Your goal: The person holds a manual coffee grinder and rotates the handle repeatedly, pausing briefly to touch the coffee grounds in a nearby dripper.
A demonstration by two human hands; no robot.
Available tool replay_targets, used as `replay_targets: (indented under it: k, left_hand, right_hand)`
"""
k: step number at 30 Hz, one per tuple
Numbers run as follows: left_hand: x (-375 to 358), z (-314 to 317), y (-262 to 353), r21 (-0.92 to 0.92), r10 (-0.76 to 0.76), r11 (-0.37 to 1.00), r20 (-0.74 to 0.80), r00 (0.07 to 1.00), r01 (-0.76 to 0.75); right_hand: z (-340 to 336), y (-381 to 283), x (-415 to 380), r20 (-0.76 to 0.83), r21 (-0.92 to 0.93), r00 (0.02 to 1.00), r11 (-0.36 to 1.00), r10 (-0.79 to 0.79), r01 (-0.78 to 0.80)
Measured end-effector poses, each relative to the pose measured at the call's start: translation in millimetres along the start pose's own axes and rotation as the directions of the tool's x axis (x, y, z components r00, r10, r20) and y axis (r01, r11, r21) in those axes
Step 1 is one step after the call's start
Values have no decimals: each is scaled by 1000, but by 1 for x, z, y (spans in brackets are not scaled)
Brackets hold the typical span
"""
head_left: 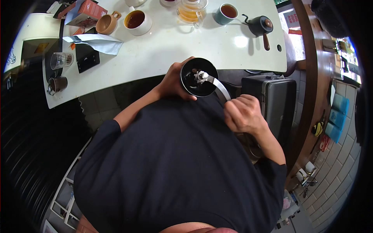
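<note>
A black manual coffee grinder [187, 87] is held against the front of the dark shirt, its open top facing up. A few dark beans show inside, around the metal shaft. My left hand [171, 82] is wrapped round the grinder's body from the left side. From the shaft a curved silver crank handle [220, 88] runs out to the right. My right hand [243, 113] is closed in a fist at the outer end of that crank, hiding its knob.
On the white table [155, 58] stand a white mug [144, 27], a tan cup [107, 25], a glass teapot [190, 15], a teal cup [222, 17] and a dark wooden-handled pot [258, 26]. A silver bag [101, 43] lies beside a black scale [88, 58]. Two glasses [62, 60] stand left.
</note>
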State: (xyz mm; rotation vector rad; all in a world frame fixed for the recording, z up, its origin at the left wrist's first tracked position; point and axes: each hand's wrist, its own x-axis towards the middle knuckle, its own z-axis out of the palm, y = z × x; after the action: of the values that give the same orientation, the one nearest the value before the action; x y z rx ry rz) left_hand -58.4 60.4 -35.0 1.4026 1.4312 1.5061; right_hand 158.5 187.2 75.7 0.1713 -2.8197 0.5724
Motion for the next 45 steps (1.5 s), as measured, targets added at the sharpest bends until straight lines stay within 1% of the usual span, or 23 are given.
replay_targets:
  k: [2,8,11,13,15,16,17,18,19,21,23,24,25,26,27,28,31,33,38,39,41,43,45]
  left_hand:
    - [7,6,8,274,-97,958,40,995,82]
    - [2,10,-10,-30,-43,999,-80,996,41]
    - [2,10,-3,76,-49,996,-30,998,51]
    - [2,10,-5,20,-59,998,-40,997,60]
    - [2,2,-19,7,-5,1000,114,994,4]
    - [-7,17,-24,-422,-350,842,50,935,337]
    - [-10,18,-28,-845,-462,294,283,840,447]
    - [-13,16,-32,-845,-458,297,283,843,446]
    - [-19,16,-26,-714,-516,435,301,802,548]
    - [-21,11,-9,-347,-624,638,289,726,687]
    - [-32,14,2,78,-729,675,228,646,734]
    - [-25,15,-1,345,-500,862,465,731,370]
    - [-20,21,3,340,-496,865,463,735,369]
    - [-19,27,13,10,-238,969,297,925,246]
    - [-17,28,23,-269,-5,963,22,1000,11]
    - [-17,27,31,-335,-86,937,58,995,101]
    - [-26,14,26,-250,-57,966,58,997,69]
    - [-22,12,28,-64,1,998,117,993,6]
    - [-30,22,9,-228,-37,973,41,999,45]
    - [-37,17,2,-342,-233,901,136,963,266]
    - [-39,19,1,-439,-315,849,27,949,294]
    - [-31,17,8,-41,25,999,8,1000,-25]
    - [-30,15,4,-81,-36,996,25,999,38]
  right_hand:
    - [6,-16,13,54,-14,982,983,-183,184]
    - [-2,-24,59,78,-312,926,874,-368,374]
    - [-3,-34,75,157,-265,858,816,-490,514]
    - [1,-32,90,151,-234,836,803,-527,549]
    - [7,-31,101,137,-146,769,755,-624,639]
    - [7,-34,110,128,-36,772,775,-622,631]
    - [12,-37,119,129,-41,774,776,-620,629]
    - [20,-40,129,168,-62,766,769,-620,636]
    - [26,-43,137,206,-75,759,763,-618,642]
    - [18,-38,165,229,-15,786,805,-574,593]
    - [15,-26,176,292,-57,816,843,-498,535]
    - [27,-16,182,249,-97,840,850,-483,517]
    - [25,0,194,339,-134,874,902,-348,411]
    - [18,19,193,238,-159,894,893,-379,421]
    - [16,32,191,256,-158,921,927,-294,340]
    - [11,38,183,247,-208,948,945,-199,253]
    - [-2,81,142,254,-223,967,973,1,58]
    - [-5,79,120,224,-228,973,974,60,-8]
    - [11,88,87,78,-161,987,979,143,-129]
    - [16,90,73,72,-159,985,977,155,-142]
    - [17,87,42,109,-101,950,954,292,-282]
    - [10,68,19,38,-81,935,934,352,-349]
    - [10,51,-2,-93,-200,971,951,221,-236]
